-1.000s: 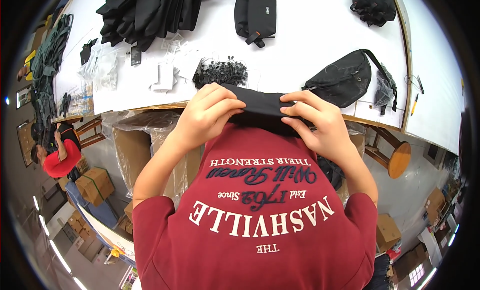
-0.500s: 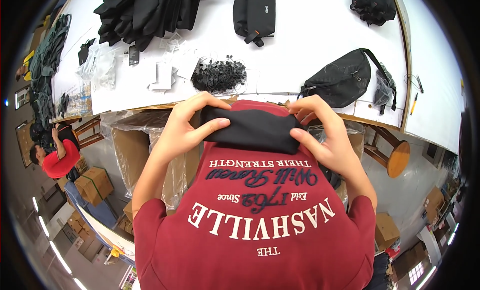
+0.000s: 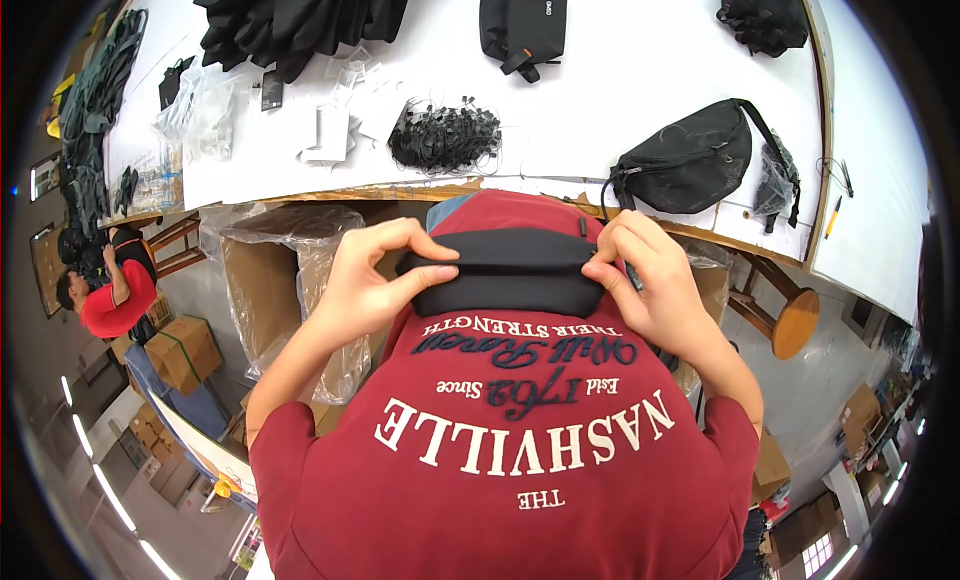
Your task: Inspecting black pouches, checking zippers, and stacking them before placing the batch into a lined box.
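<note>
Now both hands, left (image 3: 375,280) and right (image 3: 650,280), grip a black pouch (image 3: 510,270)

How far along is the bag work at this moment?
Looks done: a stack of black pieces and two pouches lie on the white table. In hand: left hand and right hand grip one black pouch at its ends. Left: loose black parts, untouched.

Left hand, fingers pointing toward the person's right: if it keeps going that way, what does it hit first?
Probably the right hand. The left hand grips the left end of the black pouch held against the red shirt, fingers aimed along it; the other hand pinches the far end. Depth is unclear.
</note>
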A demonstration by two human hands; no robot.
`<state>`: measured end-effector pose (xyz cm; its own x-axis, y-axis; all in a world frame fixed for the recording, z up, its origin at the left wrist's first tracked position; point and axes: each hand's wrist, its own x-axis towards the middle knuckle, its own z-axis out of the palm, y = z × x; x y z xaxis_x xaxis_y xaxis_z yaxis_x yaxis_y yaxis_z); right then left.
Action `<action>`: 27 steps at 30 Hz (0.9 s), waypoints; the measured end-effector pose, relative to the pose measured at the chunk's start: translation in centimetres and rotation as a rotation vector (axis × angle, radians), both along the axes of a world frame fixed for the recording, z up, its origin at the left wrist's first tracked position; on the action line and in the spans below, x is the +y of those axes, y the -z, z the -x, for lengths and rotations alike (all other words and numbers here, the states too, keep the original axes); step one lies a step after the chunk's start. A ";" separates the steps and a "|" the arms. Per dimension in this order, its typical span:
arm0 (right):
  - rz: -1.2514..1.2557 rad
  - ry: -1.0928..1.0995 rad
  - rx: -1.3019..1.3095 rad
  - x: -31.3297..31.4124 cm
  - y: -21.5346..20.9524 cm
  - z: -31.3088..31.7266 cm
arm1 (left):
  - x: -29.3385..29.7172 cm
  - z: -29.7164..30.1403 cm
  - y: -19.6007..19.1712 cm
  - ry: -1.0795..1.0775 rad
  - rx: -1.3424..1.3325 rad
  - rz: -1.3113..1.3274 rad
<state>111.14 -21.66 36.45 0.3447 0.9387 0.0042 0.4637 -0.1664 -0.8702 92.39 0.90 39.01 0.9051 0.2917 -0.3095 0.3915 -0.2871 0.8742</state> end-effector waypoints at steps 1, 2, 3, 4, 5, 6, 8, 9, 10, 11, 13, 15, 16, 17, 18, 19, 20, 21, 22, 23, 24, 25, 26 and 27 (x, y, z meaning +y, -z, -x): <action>0.012 0.014 0.039 0.2 0.2 -0.1 | 0.3 -0.3 0.4 -0.008 0.016 0.052; 0.023 0.027 0.075 0.4 0.4 -0.4 | 0.5 -0.6 0.7 -0.016 0.030 0.101; -0.009 0.006 0.118 0.6 0.8 -0.8 | 0.6 -1.2 0.7 -0.082 0.093 0.237; -0.014 0.007 0.116 1.1 1.1 -1.1 | 1.0 -1.5 1.3 -0.156 0.122 0.353; -0.005 0.071 0.194 1.8 1.4 -1.4 | 1.7 -2.2 1.9 -0.163 0.094 0.387; 0.003 0.137 0.272 2.1 1.6 -1.5 | 2.4 -2.8 2.5 -0.167 0.066 0.419; -0.101 0.189 0.494 2.1 2.0 -0.7 | 2.5 -3.5 3.5 -0.167 0.004 0.436; -0.123 0.192 0.506 2.3 1.6 -0.7 | 2.6 -3.8 4.0 -0.228 -0.016 0.499; -0.145 0.196 0.519 2.4 1.5 -0.7 | 2.8 -4.1 4.2 -0.289 -0.035 0.562; -0.149 0.202 0.519 2.5 1.6 -1.0 | 2.7 -4.3 4.1 -0.269 -0.021 0.607; -0.077 0.122 0.222 2.7 2.1 -1.6 | 2.2 -4.9 3.7 -0.317 -0.017 0.680; -0.086 0.177 0.386 2.6 2.9 -1.3 | 2.1 -5.2 3.8 -0.343 -0.082 0.708; -0.090 0.222 0.554 2.6 3.2 -1.2 | 2.2 -5.0 4.1 -0.336 -0.080 0.708; -0.051 0.248 0.753 2.7 2.8 -1.1 | 2.4 -4.7 4.4 -0.242 -0.164 0.602; -0.054 0.255 0.752 2.7 2.9 -1.1 | 2.6 -4.3 4.8 -0.149 -0.247 0.496; -0.061 0.288 0.801 2.6 3.3 -1.1 | 2.9 -3.9 5.3 -0.090 -0.242 0.488; -0.069 0.318 0.852 2.6 3.7 -1.0 | 2.6 -4.1 5.2 -0.089 -0.251 0.392; -0.070 0.320 0.853 2.5 4.1 -1.1 | 2.6 -4.0 5.2 -0.116 -0.199 0.409; -0.047 0.293 0.860 2.2 4.6 -1.3 | 2.6 -3.9 5.4 -0.143 -0.146 0.426; -0.024 0.265 0.868 2.1 4.9 -1.3 | 2.5 -3.8 5.4 -0.141 -0.143 0.425; -0.026 0.267 0.870 2.1 4.9 -1.3 | 2.3 -3.7 5.4 -0.194 -0.121 0.420; -0.015 0.257 0.843 2.1 4.8 -1.2 | 2.1 -3.8 5.4 -0.245 -0.101 0.415; -0.003 0.250 0.813 2.0 4.7 -1.3 | 1.8 -3.8 5.6 -0.239 -0.102 0.415; 0.016 0.254 0.807 2.0 4.7 -1.3 | 1.6 -3.9 5.8 -0.279 -0.111 0.420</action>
<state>112.43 -19.64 31.78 0.4370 0.8301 -0.3464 -0.3525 -0.1962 -0.9150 96.30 2.47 33.17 0.8445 0.3982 -0.3583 0.3013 0.1998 0.9323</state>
